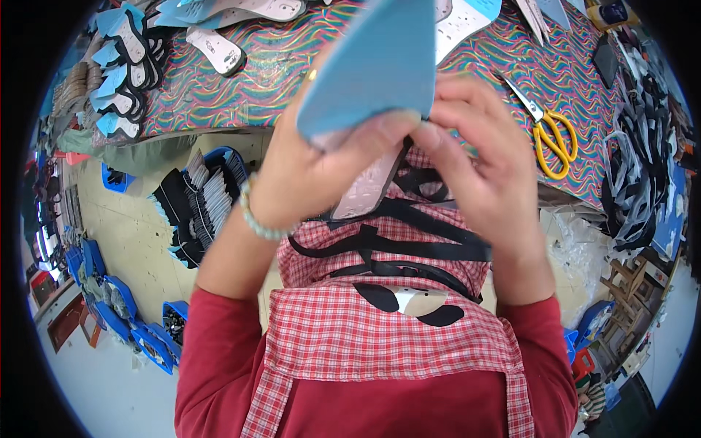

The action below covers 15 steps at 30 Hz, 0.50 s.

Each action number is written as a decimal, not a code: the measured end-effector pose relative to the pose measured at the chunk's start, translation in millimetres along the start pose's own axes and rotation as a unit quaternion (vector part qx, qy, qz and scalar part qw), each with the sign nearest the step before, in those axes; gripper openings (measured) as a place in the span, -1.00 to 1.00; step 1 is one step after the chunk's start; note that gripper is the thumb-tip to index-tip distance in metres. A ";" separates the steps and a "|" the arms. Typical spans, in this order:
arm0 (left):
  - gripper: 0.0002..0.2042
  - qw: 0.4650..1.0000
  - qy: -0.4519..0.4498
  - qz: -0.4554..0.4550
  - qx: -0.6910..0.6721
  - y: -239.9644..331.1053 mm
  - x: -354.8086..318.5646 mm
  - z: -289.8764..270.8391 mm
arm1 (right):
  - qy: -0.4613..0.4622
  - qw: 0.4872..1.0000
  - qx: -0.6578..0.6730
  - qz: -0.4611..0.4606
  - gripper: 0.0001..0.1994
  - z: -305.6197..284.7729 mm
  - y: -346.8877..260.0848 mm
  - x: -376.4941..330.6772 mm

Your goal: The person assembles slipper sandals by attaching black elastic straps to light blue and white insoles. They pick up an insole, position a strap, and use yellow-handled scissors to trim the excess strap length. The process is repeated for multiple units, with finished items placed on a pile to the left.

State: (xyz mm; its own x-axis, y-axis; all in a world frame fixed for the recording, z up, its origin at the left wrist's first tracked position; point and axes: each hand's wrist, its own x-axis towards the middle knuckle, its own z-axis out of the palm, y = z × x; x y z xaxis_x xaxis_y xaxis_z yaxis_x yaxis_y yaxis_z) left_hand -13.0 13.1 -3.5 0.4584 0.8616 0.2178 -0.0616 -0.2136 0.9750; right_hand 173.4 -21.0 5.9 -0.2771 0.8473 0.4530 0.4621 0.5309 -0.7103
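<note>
Closest to the camera, a broad, tapering light-blue sheet (376,69) stands tilted up in front of the person's chest, above the near edge of the table; its top runs out of view, and it looks slightly blurred. The left hand (321,157) grips it, thumb laid across the lower edge on the near face, while most of its fingers are hidden behind. The right hand (482,139) meets the same lower corner with thumb and fingertips drawn close together; I cannot tell whether they pinch the sheet's edge or something small between them. Just below, a pale pinkish panel with small dark marks and a black border (365,191) shows only in part, and the left hand covers any join with the blue sheet. Flat black straps (438,248) lie across the lap, their ends hard to follow, over a red-and-white checked cloth apron (328,343).

On the table's multicoloured wavy-patterned cover (281,95), metal scissors with yellow loop handles (553,142) lie to the right, blades parted a little. A whitish, black-edged rounded panel (213,50) lies at the left, near overlapping piles of blue-tipped panels (120,77). Beneath the table, stacked black and grey pieces (196,204) partly hide a blue plastic basket (228,157). A heap of clear plastic and black material (635,175) at the far right is too tangled to separate.
</note>
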 end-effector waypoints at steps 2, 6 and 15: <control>-0.66 0.999 -0.044 0.031 0.005 1.3 7.7 -3.4 | -0.059 0.984 0.157 0.054 -0.80 -1.7 5.1 3.8; -0.56 0.986 0.034 0.024 -0.163 8.6 14.2 7.9 | -0.051 0.872 0.418 0.251 -0.74 11.5 -7.6 3.2; -0.57 0.973 0.176 0.001 -0.149 24.7 11.2 17.3 | 0.090 0.828 0.474 0.285 -0.86 31.3 -23.8 -25.3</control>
State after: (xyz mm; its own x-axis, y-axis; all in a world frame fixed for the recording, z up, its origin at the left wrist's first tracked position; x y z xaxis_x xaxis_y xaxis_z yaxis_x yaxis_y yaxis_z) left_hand 6.0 9.5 22.2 0.1298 0.9767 0.1710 -0.3400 -0.1182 0.9330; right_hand 143.1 -54.7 -5.5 -0.0716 0.9935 -0.0882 -0.4191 -0.1102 -0.9012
